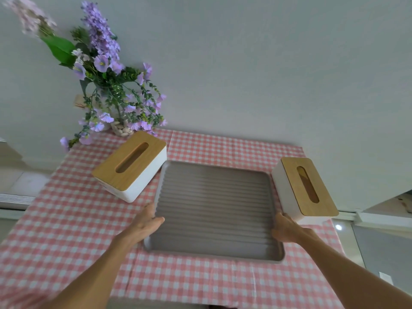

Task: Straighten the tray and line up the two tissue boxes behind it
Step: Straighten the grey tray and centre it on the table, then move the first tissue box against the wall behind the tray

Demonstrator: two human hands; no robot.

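A grey ribbed tray (214, 210) lies in the middle of the table, nearly square to its front edge. My left hand (146, 223) grips the tray's left rim, thumb over the edge. My right hand (286, 228) holds the right rim. One white tissue box with a wooden lid (130, 165) sits at an angle off the tray's far left corner. A second tissue box (306, 188) stands along the tray's right side, its slot pointing away from me, close to my right hand.
A red and white checked cloth (66, 219) covers the table, which meets a pale wall at the back. A glass vase of purple flowers (121, 128) stands at the back left corner. The table's right edge runs just past the right box.
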